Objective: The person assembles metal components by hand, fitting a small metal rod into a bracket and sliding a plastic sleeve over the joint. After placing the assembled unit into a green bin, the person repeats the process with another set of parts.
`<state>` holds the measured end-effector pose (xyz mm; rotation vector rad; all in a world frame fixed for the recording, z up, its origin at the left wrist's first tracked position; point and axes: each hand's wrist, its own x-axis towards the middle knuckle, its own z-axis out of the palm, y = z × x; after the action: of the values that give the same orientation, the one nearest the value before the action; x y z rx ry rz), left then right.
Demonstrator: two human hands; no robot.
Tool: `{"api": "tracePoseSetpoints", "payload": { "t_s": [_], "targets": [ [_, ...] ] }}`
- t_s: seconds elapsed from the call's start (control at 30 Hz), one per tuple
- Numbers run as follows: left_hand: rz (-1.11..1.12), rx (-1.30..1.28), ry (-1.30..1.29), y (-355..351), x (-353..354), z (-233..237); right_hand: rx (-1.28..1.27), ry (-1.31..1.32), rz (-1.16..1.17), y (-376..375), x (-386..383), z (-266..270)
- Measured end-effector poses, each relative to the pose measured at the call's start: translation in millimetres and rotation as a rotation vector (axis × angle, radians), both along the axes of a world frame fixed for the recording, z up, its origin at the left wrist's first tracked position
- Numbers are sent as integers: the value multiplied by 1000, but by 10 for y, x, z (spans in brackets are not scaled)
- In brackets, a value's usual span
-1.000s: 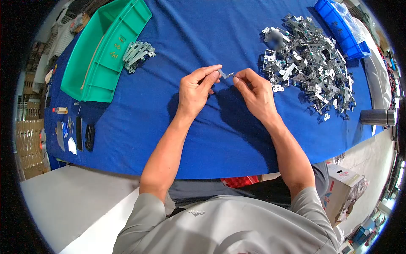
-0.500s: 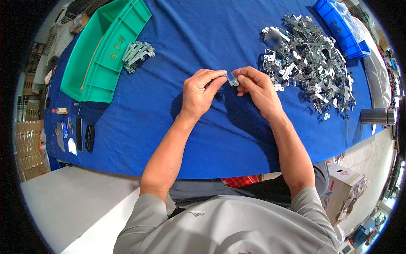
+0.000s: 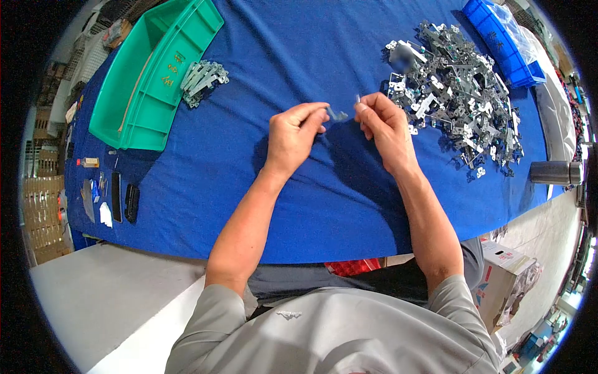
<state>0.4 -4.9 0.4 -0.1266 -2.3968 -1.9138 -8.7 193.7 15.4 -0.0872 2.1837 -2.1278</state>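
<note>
My left hand (image 3: 295,136) is closed, thumb and forefinger pinching one end of a small bent metal bracket (image 3: 337,115). The bracket's free end points right, over the blue cloth. Across a short gap, my right hand (image 3: 384,123) is closed too, with a small slim pale piece (image 3: 357,98) poking up from between its thumb and forefinger; I cannot tell what kind it is. To the right of that hand lies a large heap of metal brackets (image 3: 458,93). A smaller group of brackets (image 3: 203,81) lies on the left.
A green bin (image 3: 163,121) stands at the far left and a blue crate (image 3: 498,40) at the back right. A metal flask (image 3: 556,172) lies at the right edge. Dark cases (image 3: 131,203) and small items lie front left on the blue cloth (image 3: 299,218).
My hands have moved slightly apart. The bracket between them now stays with my left hand, while the slim piece shows upright in my right fingertips.
</note>
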Motion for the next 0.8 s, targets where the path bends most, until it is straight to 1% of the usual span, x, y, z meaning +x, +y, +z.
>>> {"api": "tracePoseSetpoints", "payload": {
  "t_s": [0.1, 0.13, 0.23, 0.37, 0.43, 0.53, 0.67, 0.73, 0.8],
  "targets": [
    [38, 184, -91, -47, -40, 26, 24, -6, 129, -26, 50, -12],
    [34, 215, -89, -50, -39, 23, 87, 36, 141, -48, 59, -36],
    [36, 230, -100, -51, -41, 8, 181, 120, 142, -63, 60, -97],
    [36, 186, -98, -40, -28, 27, 200, 97, 103, -71, 65, -84],
    [35, 188, -98, -42, -27, 12, 272, 127, 96, -61, 78, -38],
    [32, 135, -41, -39, -22, 5, 338, 164, 114, -37, 72, -36],
    [-6, 42, 140, -57, -52, 7, 355, 209, 98, -36, 51, -91],
    [-6, -8, 277, -32, -73, 23, 302, 108, 95, -50, 73, -45],
    [-3, -56, 288, -39, -62, 44, 224, 35, 106, -52, 68, -36]
  ]
}}
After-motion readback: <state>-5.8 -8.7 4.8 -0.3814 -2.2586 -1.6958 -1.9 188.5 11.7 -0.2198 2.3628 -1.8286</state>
